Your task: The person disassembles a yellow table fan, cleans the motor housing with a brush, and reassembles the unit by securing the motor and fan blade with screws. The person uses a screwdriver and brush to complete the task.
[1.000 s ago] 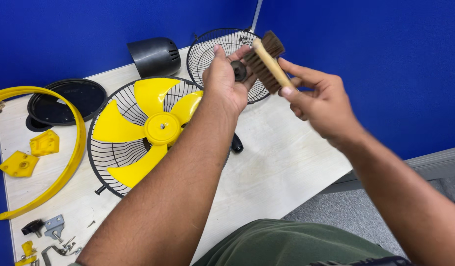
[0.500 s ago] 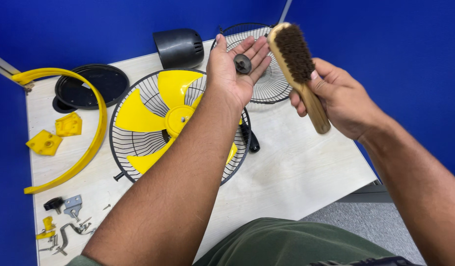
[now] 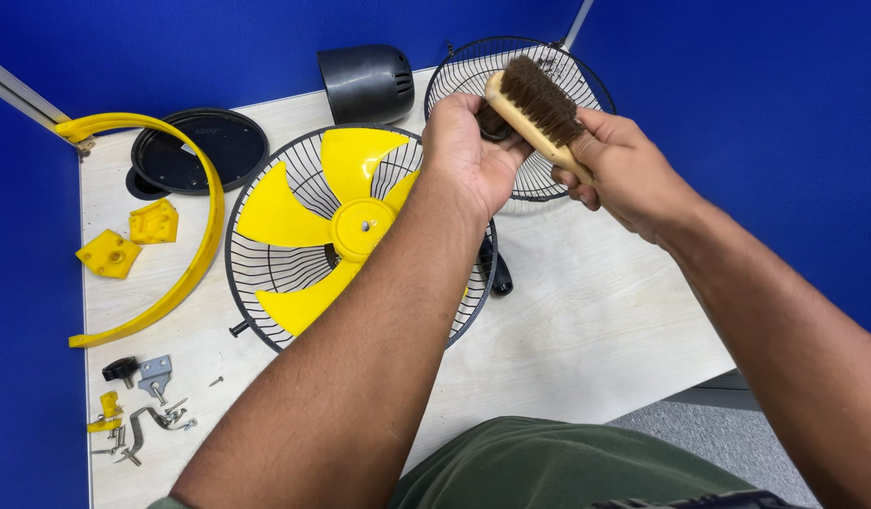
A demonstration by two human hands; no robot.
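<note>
Head view — right hand is gripping a wooden brush by its handle, fingers wrapped shut around the pale wood, dark bristles facing up and left. Left hand is curling around a small dark part just under the brush head; fingers closed on it, but most of the part is hidden, so its shape is unclear. Both are hovering above the table, over the near rim of the rear wire grille.

Handling guess: brush is looking light and stiff, wood smooth, bristles coarse — handle is the sensible hold. Small part is likely hard plastic or metal, light, easy to drop.

Lying on the table: a yellow glossy plastic fan blade sitting in a black wire guard, a black domed motor cover, a curved yellow ring piece, a round black base, loose screws and brackets.
</note>
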